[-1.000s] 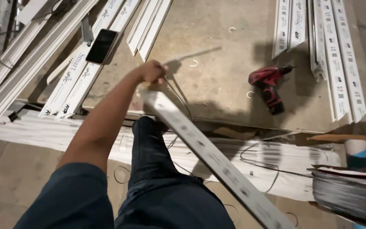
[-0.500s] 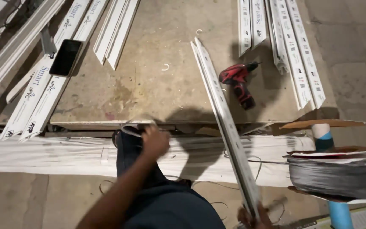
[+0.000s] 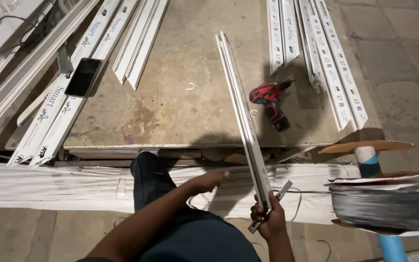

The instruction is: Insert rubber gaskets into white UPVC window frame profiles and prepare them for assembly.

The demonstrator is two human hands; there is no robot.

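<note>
right hand gripping white channel strip

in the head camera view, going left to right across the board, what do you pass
Black phone → loose white strips → long white strip held by the right hand → red drill → stack of white strips.

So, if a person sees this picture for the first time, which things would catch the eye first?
Probably the long white plastic channel strip, held at its near end by the right hand and reaching diagonally over the worn wooden board. Next, the red cordless drill lying just right of it, the one bright colour. The left hand is open, holding nothing, and a big spool of grey wire sits at the right edge.
</note>
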